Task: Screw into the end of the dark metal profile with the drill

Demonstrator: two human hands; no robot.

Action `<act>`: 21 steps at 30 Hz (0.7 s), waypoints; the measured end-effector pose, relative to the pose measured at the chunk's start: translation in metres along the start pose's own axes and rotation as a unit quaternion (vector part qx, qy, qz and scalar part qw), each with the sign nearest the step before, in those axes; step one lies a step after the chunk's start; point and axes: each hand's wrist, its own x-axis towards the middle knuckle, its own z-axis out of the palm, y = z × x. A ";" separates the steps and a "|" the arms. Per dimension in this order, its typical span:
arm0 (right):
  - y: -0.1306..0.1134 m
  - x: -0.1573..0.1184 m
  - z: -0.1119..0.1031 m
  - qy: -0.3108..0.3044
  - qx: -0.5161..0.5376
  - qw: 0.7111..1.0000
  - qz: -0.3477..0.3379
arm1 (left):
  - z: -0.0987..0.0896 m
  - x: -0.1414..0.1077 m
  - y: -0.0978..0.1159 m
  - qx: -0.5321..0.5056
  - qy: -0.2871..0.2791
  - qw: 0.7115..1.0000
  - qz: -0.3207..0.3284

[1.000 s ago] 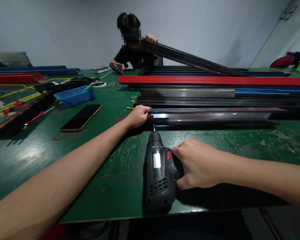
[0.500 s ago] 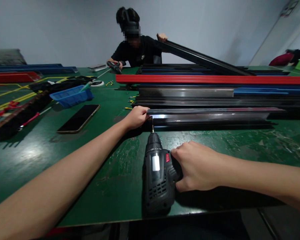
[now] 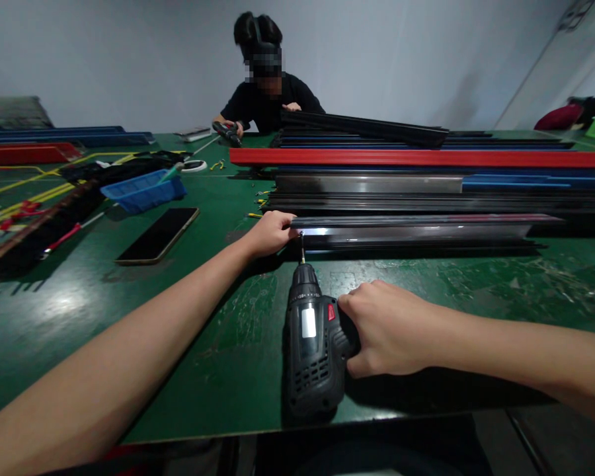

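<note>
My right hand (image 3: 384,330) is wrapped round the handle of a black cordless drill (image 3: 315,350), which lies on its side with its bit pointing away from me. The tip of the bit meets the left end of a dark metal profile (image 3: 406,233); whether it is seated in a screw there is too small to tell. At that same end, my left hand (image 3: 272,233) grips the profile with closed fingers. The profile lies crosswise on the green table (image 3: 218,370), its shiny inner face towards me.
Beyond it lie more black profiles (image 3: 426,201) and a red one (image 3: 416,157). Across the table a co-worker (image 3: 265,92) holds another drill (image 3: 227,133) and a black profile (image 3: 361,129). To the left are a phone (image 3: 158,236), a blue basket (image 3: 143,190) and a red-handled screwdriver (image 3: 64,239).
The co-worker's raised profile has come down and left, nearly level onto the stack. My hands, the drill and the profile in front of me stay practically where they were.
</note>
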 end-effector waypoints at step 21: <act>0.000 -0.001 -0.001 -0.005 -0.007 1.000 -0.003 | -0.003 -0.003 -0.003 -0.039 -0.015 0.999 0.005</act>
